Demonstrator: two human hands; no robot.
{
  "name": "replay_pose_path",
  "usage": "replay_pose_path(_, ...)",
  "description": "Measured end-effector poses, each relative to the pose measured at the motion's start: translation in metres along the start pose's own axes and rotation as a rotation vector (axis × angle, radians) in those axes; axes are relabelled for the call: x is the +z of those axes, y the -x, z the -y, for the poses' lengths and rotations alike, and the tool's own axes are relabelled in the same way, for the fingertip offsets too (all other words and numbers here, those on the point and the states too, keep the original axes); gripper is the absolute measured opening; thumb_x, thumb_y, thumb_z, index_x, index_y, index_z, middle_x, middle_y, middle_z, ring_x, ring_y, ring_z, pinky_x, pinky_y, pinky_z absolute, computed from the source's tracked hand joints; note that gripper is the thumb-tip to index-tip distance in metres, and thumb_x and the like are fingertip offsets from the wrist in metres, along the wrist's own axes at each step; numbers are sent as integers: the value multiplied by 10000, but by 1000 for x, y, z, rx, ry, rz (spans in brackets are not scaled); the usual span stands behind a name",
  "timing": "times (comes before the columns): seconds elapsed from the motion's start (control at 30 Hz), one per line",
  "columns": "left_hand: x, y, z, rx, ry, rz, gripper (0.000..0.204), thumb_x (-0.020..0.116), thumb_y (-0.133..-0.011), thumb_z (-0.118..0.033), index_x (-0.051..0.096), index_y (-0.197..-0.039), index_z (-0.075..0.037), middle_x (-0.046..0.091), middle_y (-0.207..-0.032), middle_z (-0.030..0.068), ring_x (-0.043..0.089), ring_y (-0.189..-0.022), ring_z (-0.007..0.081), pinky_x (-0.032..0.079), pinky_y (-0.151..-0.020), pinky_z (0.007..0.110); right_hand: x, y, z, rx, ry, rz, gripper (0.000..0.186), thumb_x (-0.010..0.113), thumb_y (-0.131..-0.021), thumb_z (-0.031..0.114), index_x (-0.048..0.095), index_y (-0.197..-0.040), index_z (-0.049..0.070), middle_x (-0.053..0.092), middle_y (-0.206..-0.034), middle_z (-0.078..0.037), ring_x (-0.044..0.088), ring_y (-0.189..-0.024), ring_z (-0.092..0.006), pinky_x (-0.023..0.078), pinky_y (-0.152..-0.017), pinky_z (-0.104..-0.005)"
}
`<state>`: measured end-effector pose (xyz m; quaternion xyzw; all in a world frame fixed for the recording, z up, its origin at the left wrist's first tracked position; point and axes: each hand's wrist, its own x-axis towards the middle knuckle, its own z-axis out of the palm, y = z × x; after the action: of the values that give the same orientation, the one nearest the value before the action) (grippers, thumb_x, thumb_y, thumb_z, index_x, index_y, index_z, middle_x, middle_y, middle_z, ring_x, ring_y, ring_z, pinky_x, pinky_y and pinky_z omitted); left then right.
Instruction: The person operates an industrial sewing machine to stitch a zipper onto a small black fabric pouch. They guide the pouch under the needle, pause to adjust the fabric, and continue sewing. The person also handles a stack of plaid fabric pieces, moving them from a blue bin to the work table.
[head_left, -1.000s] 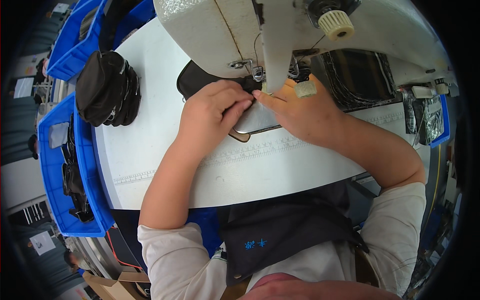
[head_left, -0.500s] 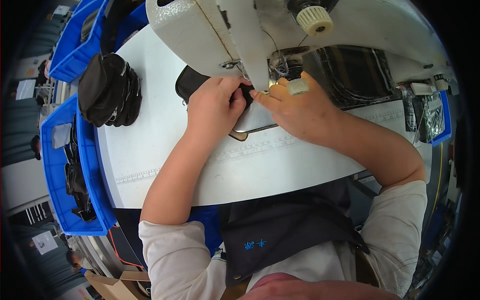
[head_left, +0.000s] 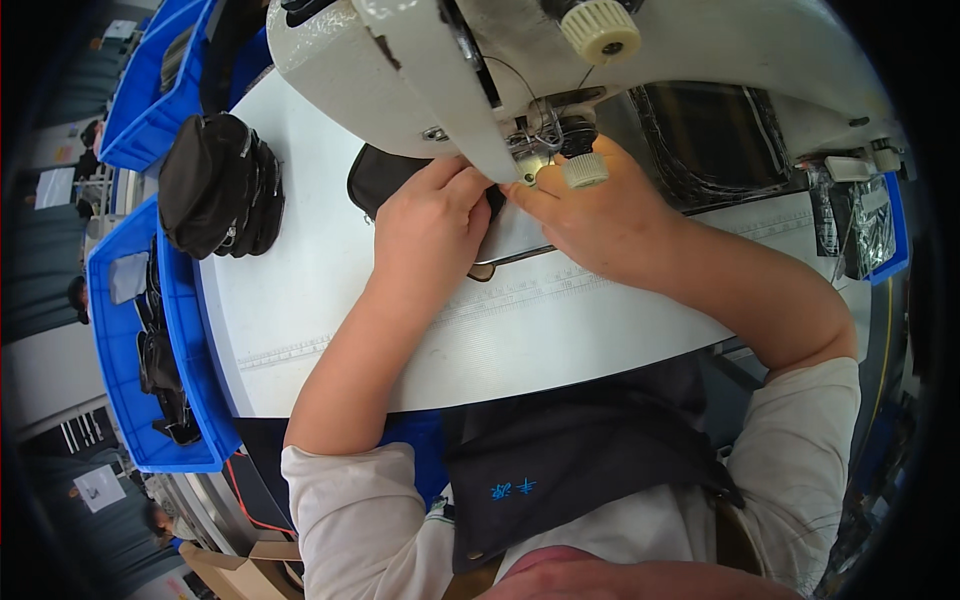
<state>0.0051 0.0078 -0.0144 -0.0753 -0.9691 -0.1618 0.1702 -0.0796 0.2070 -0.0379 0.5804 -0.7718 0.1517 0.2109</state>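
Under the head of a white sewing machine (head_left: pixel 400 95) lies a black fabric piece (head_left: pixel 383 180), its inner part hidden by my hands. My left hand (head_left: pixel 428 222) grips that piece just left of the needle area, fingers bent and close together. My right hand (head_left: pixel 610 225) rests on the metal bed at the right of the needle area, thumb stretched to the edge of the fabric and fingers apart, partly hidden behind the cream knob (head_left: pixel 587 170). A small tan-edged shape (head_left: pixel 481 271) sticks out below the bed.
A stack of black fabric pouches (head_left: pixel 215 185) stands left on the white table (head_left: pixel 300 290). Blue bins (head_left: pixel 185 380) line the left side. Dark panels (head_left: pixel 710 135) lie right of the needle, clear-wrapped pieces (head_left: pixel 862 230) farther right. People (head_left: pixel 163 518) appear at the far left.
The machine and table appear shifted slightly left and down in the view. My left hand has moved a little up and right, its fingers closer to the needle area.
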Motion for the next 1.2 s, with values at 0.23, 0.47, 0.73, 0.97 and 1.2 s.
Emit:
replay_pose_path(0.23, -2, -3, -3, -29, 92, 8, 225, 687, -860, -3, 780, -1053, -72, 734, -998, 56, 705, -757, 275, 559, -688, 367, -2, 1, -2, 21, -4, 38, 194, 728, -788, 141, 731, -979, 109, 642, -718, -4, 628, -754, -196, 446, -819, -360)
replay_pose_path(0.47, -6, -3, -4, -96, 132, 48, 259, 719, -879, -78, 773, -1132, -72, 735, -1053, 97, 713, -860, 305, 563, -757, 379, 0, 0, -6, 14, 77, 36, 112, 721, -772, 135, 737, -883, 138, 639, -725, -10, 634, -769, -195, 436, -796, -360)
replay_pose_path(0.73, -33, 6, -9, -108, 164, 227, 552, 824, -757, -160, 677, -1285, -97, 662, -1301, 130, 677, -1079, 334, 550, -916, 419, -3, -2, -11, 47, 17, 44, 70, 723, -764, 156, 721, -829, 131, 622, -721, -26, 639, -774, -204, 446, -780, -364)
replay_pose_path(0.97, -38, 3, 2, -203, 387, 274, 445, 710, -784, -95, 700, -1224, -37, 686, -1248, 151, 701, -1050, 323, 560, -912, 382, -12, 2, 5, -16, -109, 62, 220, 755, -751, 192, 713, -953, 116, 602, -747, -20, 634, -764, -203, 470, -747, -380)
replay_pose_path(1.2, -28, 5, 13, -117, 388, 191, 407, 677, -803, -108, 739, -1198, -27, 689, -1218, 138, 702, -1010, 316, 570, -866, 369, -12, 0, 15, 17, -150, 34, 287, 791, -800, 262, 687, -1027, 121, 600, -752, -9, 597, -721, -189, 422, -779, -364)
